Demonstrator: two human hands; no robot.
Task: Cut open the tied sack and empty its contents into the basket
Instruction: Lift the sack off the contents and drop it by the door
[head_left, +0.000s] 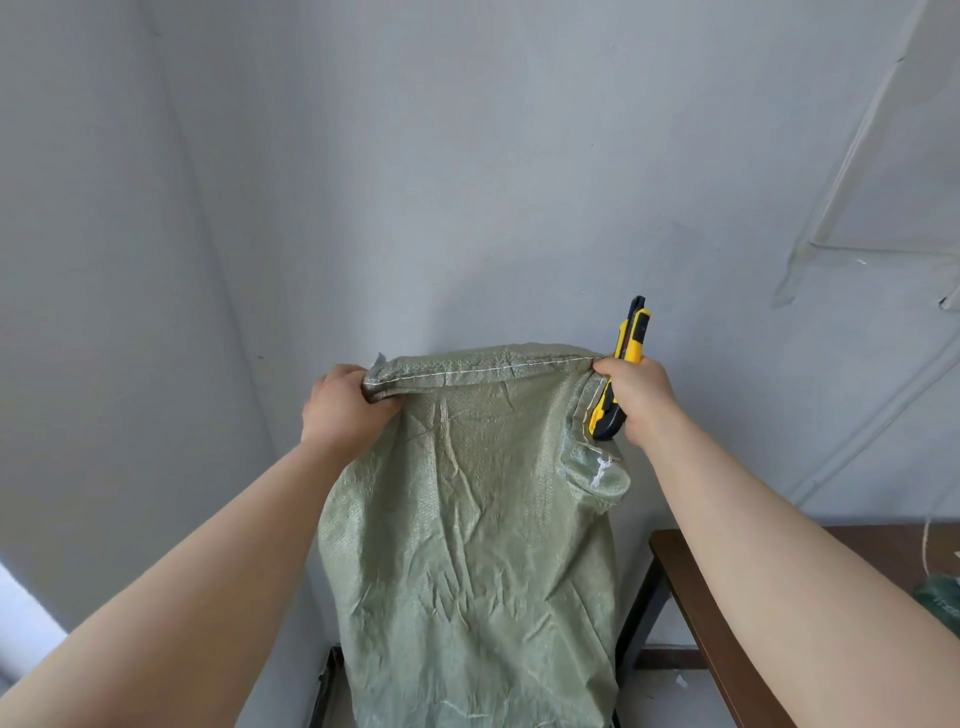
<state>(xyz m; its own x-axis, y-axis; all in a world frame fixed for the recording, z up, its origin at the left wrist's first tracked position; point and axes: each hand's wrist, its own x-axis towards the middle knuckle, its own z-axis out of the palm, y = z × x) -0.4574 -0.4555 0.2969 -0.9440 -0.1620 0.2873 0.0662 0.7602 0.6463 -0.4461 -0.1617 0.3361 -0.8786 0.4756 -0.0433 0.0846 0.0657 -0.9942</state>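
A green woven sack (472, 545) hangs upside down in front of me, its stitched seam edge on top. My left hand (345, 410) grips the seam's left corner. My right hand (636, 397) pinches the right corner and also holds a yellow and black utility knife (623, 364), which points upward. A folded flap with a white tie (600, 470) hangs at the sack's upper right. The sack looks limp and flat. Its lower end runs out of view at the bottom, between dark frame bars (324, 686). I cannot see a basket.
A dark brown wooden table (691, 592) stands at the lower right, with a green object (940, 597) and a string on it. Grey walls meet in a corner behind the sack. Pipes run along the right wall.
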